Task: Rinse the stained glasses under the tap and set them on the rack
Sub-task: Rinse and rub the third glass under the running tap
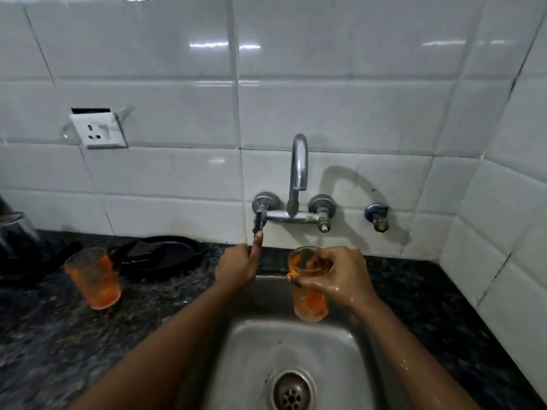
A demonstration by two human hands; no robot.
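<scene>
My right hand (340, 276), wet, grips an orange-stained glass (309, 297) upright over the steel sink (236, 350), below the chrome tap spout (299, 164). No water runs from the spout. My left hand (238, 263) is closed around the tap's dark left lever handle (259, 221), thumb pointing up along it. A second orange-stained glass (94, 278) stands upright on the dark counter to the left of the sink. No rack is in view.
A black pan (165, 253) lies on the granite counter (44, 335) behind the second glass. A steel vessel (16, 232) sits at the far left. A wall socket (97, 130) is on the white tiles, and a small valve (377, 216) right of the tap.
</scene>
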